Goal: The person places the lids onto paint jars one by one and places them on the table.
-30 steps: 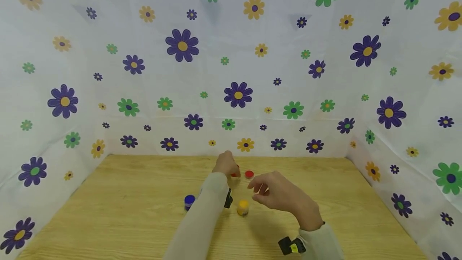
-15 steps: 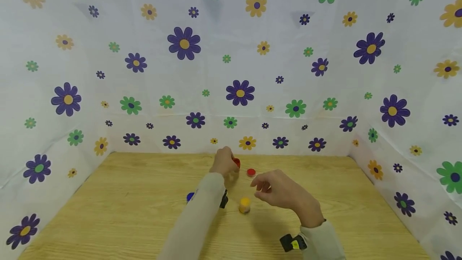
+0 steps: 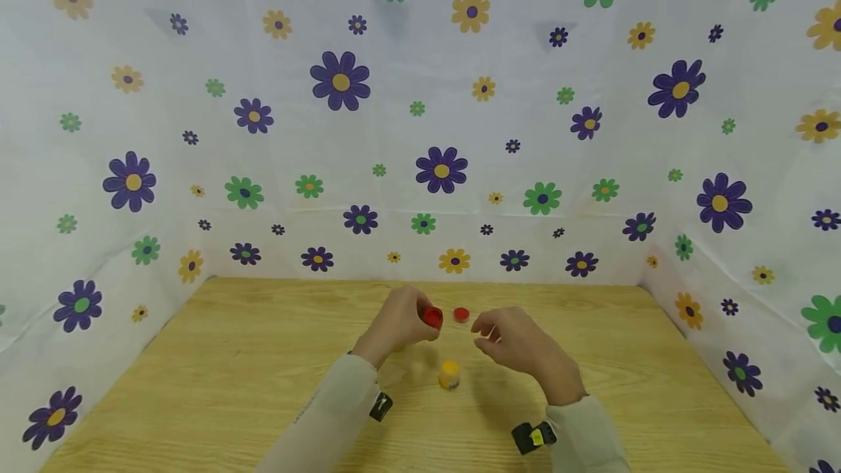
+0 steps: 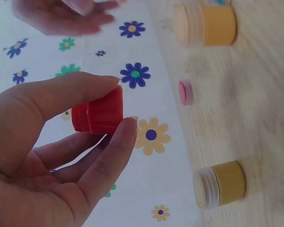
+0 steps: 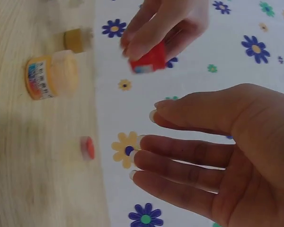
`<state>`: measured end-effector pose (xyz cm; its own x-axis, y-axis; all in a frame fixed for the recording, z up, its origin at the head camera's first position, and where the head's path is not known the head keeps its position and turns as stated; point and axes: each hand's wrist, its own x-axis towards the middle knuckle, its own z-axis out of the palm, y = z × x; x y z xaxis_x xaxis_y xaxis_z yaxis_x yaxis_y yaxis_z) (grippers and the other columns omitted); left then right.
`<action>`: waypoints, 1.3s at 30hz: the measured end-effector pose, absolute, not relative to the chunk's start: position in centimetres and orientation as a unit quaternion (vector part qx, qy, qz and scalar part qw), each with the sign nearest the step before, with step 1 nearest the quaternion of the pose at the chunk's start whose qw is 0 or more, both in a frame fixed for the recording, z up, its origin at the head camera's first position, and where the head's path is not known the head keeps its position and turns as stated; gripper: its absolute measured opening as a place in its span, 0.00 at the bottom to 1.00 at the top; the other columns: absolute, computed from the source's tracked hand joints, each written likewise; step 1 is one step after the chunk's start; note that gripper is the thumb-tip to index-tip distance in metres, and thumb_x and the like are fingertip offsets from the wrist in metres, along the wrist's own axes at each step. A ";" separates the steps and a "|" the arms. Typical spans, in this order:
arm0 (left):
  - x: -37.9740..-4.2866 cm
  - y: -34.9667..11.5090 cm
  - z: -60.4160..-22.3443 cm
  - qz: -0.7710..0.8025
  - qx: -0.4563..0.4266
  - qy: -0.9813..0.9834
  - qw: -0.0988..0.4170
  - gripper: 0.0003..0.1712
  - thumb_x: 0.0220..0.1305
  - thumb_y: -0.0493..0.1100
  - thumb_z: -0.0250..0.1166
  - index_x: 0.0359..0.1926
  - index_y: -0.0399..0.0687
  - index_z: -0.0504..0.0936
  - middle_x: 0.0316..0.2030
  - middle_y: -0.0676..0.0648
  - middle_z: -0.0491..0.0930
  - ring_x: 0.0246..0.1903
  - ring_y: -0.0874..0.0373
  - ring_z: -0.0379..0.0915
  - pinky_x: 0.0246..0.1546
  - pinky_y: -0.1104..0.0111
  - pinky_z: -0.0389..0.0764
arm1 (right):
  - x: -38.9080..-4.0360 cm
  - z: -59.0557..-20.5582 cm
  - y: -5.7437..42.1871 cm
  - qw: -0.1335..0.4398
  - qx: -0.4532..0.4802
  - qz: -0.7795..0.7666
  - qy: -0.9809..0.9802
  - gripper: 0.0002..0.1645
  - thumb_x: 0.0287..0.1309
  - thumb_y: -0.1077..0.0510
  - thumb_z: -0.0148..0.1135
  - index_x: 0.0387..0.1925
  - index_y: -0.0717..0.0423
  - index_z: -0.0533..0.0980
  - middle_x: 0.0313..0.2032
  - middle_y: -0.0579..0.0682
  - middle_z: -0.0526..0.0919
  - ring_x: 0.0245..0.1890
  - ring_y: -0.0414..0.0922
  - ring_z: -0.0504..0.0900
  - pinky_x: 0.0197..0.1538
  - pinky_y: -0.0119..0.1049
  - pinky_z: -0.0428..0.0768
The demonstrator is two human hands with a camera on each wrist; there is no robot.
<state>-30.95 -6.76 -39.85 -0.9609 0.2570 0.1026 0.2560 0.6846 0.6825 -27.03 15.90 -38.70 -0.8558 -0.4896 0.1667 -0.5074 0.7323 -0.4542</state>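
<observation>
My left hand (image 3: 397,323) holds a small red paint jar (image 3: 432,317) above the table, thumb on one side and fingertips on the other. In the left wrist view the red jar (image 4: 99,112) is tipped on its side; in the head view its round mouth faces me. To the right, my right hand (image 3: 522,345) hovers with fingers loosely bent and nothing in them, as the right wrist view of the hand (image 5: 203,161) also shows. Between the hands, farther back, a red lid (image 3: 461,314) lies on the table. A yellow paint jar (image 3: 450,374) stands nearer me.
A second, ochre-yellow jar (image 4: 221,184) stands on the wooden table (image 3: 263,356) in the left wrist view. My left sleeve (image 3: 328,407) crosses the table's left-centre part. White flower-printed cloth (image 3: 388,137) walls in the back and both sides.
The left hand has drawn back toward me from the far part of the table, bringing the red jar with it. The blue jar is now hidden from the head view. The right hand has hardly moved.
</observation>
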 end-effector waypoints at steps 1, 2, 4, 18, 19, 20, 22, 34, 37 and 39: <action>-30.5 -6.9 -39.8 0.372 0.142 0.917 0.002 0.16 0.48 0.35 0.80 0.39 0.38 0.87 0.38 0.44 0.87 0.35 0.54 0.79 0.41 0.62 0.86 | -27.4 -38.8 15.8 0.020 0.268 0.244 -0.932 0.08 0.64 0.63 0.67 0.43 0.61 0.85 0.36 0.52 0.88 0.35 0.43 0.83 0.40 0.34 0.84; -30.1 -7.1 -39.7 0.371 0.145 0.917 0.003 0.15 0.49 0.36 0.80 0.39 0.38 0.88 0.37 0.44 0.87 0.35 0.55 0.79 0.41 0.62 0.86 | -27.8 -39.0 15.8 0.021 0.270 0.240 -0.932 0.08 0.63 0.64 0.68 0.43 0.61 0.85 0.37 0.53 0.89 0.36 0.44 0.84 0.40 0.36 0.85; -29.3 -7.4 -39.8 0.374 0.151 0.915 0.007 0.15 0.49 0.36 0.80 0.40 0.38 0.88 0.36 0.45 0.87 0.35 0.55 0.80 0.41 0.62 0.86 | -28.8 -39.3 15.6 0.021 0.272 0.234 -0.933 0.08 0.63 0.65 0.68 0.43 0.62 0.85 0.39 0.55 0.89 0.37 0.47 0.85 0.42 0.39 0.86; -25.3 -8.1 -40.8 0.390 0.194 0.899 0.033 0.15 0.48 0.35 0.79 0.39 0.38 0.87 0.33 0.48 0.86 0.32 0.60 0.79 0.36 0.68 0.84 | -36.3 -44.3 12.6 -0.021 0.234 0.169 -0.957 0.12 0.70 0.60 0.63 0.51 0.57 0.85 0.48 0.54 0.85 0.48 0.52 0.81 0.62 0.49 0.81; -25.2 -8.1 -40.8 0.392 0.194 0.899 0.037 0.15 0.48 0.35 0.79 0.39 0.38 0.87 0.33 0.48 0.86 0.33 0.60 0.79 0.36 0.68 0.84 | -36.5 -44.6 12.5 -0.028 0.217 0.159 -0.963 0.12 0.71 0.58 0.63 0.52 0.54 0.85 0.48 0.52 0.84 0.48 0.50 0.80 0.63 0.49 0.81; -25.1 -8.0 -40.8 0.391 0.192 0.899 0.040 0.15 0.48 0.35 0.79 0.39 0.38 0.87 0.33 0.48 0.86 0.33 0.60 0.79 0.37 0.67 0.83 | -36.7 -44.9 12.5 -0.032 0.206 0.152 -0.966 0.12 0.72 0.57 0.62 0.52 0.52 0.85 0.48 0.52 0.84 0.47 0.50 0.80 0.63 0.49 0.81; -25.1 -8.0 -40.8 0.391 0.190 0.899 0.044 0.15 0.49 0.35 0.79 0.39 0.38 0.87 0.33 0.48 0.85 0.33 0.60 0.79 0.37 0.67 0.84 | -36.9 -45.4 12.4 -0.037 0.198 0.141 -0.969 0.13 0.73 0.56 0.60 0.53 0.50 0.84 0.47 0.51 0.84 0.47 0.49 0.79 0.62 0.48 0.81; -25.1 -8.2 -40.7 0.399 0.207 0.893 0.037 0.15 0.49 0.36 0.79 0.40 0.39 0.89 0.34 0.49 0.87 0.32 0.61 0.79 0.36 0.69 0.83 | -35.5 -43.9 12.2 -0.012 0.241 0.145 -0.960 0.09 0.66 0.64 0.66 0.47 0.60 0.83 0.44 0.56 0.87 0.43 0.50 0.81 0.58 0.46 0.83; -25.0 -8.2 -40.6 0.408 0.208 0.888 0.035 0.14 0.50 0.37 0.79 0.40 0.39 0.89 0.34 0.49 0.87 0.32 0.61 0.80 0.36 0.69 0.84 | -34.2 -42.1 12.2 -0.013 0.253 0.185 -0.949 0.10 0.64 0.63 0.69 0.46 0.61 0.84 0.39 0.54 0.87 0.39 0.48 0.80 0.52 0.44 0.84; -24.9 -8.2 -40.5 0.414 0.206 0.886 0.036 0.14 0.51 0.37 0.80 0.40 0.40 0.89 0.34 0.49 0.88 0.32 0.61 0.80 0.36 0.68 0.84 | -33.0 -40.9 12.4 -0.012 0.266 0.209 -0.941 0.09 0.63 0.62 0.69 0.45 0.61 0.84 0.35 0.52 0.86 0.34 0.45 0.78 0.45 0.40 0.84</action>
